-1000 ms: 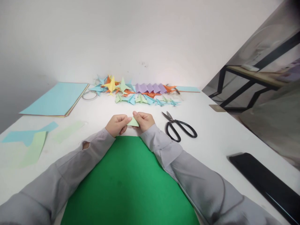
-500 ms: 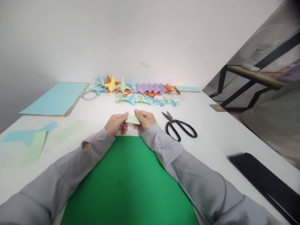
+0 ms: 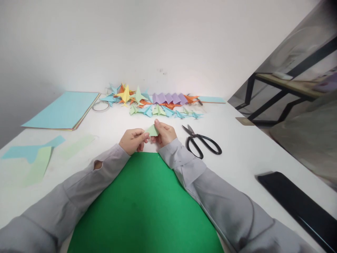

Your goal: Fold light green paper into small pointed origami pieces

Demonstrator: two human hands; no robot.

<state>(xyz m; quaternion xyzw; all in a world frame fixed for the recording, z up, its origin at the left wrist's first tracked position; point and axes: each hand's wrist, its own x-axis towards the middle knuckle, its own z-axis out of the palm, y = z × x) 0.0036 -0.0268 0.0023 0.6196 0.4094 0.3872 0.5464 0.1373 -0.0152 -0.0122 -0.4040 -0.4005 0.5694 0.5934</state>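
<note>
A small folded piece of light green paper [image 3: 152,130] is held up between my hands, just beyond the far edge of a green mat [image 3: 147,200]. My left hand [image 3: 133,140] pinches its left corner with thumb and fingertips. On the other side my right hand [image 3: 165,133] grips the paper, thumb on top and fingers curled behind. Scissors with black handles [image 3: 201,138] lie open on the white table to the right of my right hand.
Folded paper shapes [image 3: 158,103] line the wall. At the left are a stack of coloured sheets [image 3: 63,110], a wire coil [image 3: 100,106], blue scraps [image 3: 31,151] and green scraps [image 3: 40,165]. A black object [image 3: 297,203] lies at the right.
Both hands have shifted slightly to the right, the left one closer to the right. The green paper is tilted more upright, and less of it shows on the left.
</note>
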